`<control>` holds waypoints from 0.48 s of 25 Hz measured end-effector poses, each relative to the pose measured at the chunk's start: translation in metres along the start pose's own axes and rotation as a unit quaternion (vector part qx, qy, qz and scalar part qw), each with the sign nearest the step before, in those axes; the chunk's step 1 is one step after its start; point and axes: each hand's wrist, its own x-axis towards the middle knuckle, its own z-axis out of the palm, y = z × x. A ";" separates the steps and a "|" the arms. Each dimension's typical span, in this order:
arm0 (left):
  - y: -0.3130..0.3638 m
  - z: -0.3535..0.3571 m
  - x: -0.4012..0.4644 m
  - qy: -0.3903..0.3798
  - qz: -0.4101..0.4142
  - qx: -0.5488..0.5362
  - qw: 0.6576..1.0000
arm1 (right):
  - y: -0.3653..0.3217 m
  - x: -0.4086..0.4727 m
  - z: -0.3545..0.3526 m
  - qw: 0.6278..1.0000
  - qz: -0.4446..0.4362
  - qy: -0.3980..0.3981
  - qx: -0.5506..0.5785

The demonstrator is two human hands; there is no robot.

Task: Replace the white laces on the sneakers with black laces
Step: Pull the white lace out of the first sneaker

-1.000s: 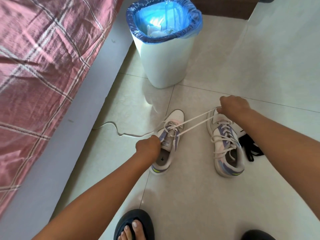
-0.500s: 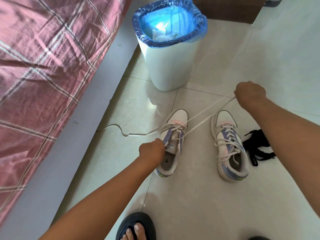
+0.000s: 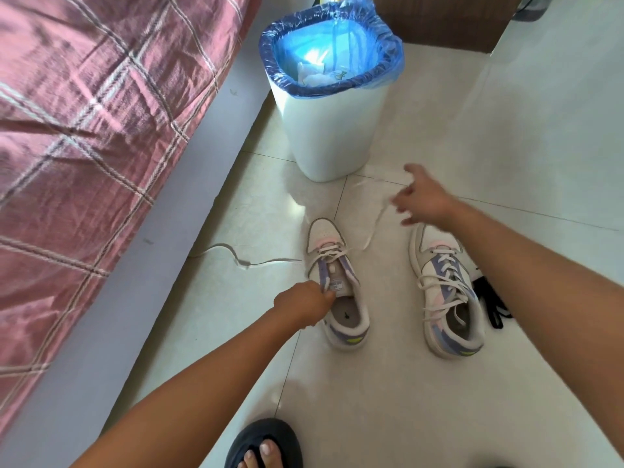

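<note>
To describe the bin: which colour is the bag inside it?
Blue; the bag lines the white bin, head view.

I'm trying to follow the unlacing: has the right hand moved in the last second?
Yes. The right hand has gone up and away from the right sneaker, toward the bin, and opened.

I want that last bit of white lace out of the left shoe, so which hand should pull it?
Right, probably. The right hand is open and free, close to the lace trailing up from the left shoe. The left hand is shut on that shoe's tongue, steadying it.
</note>
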 end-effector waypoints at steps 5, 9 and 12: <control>0.021 -0.006 0.017 0.119 -0.007 -0.004 0.993 | 0.034 -0.035 0.095 0.962 -0.009 -0.151 -0.229; 0.033 -0.013 0.030 0.126 -0.025 -0.030 0.991 | 0.021 -0.027 0.117 0.961 -0.018 -0.069 -0.266; 0.033 -0.014 0.032 0.127 -0.021 -0.074 0.989 | 0.022 -0.023 0.124 0.932 -0.001 -0.047 -0.360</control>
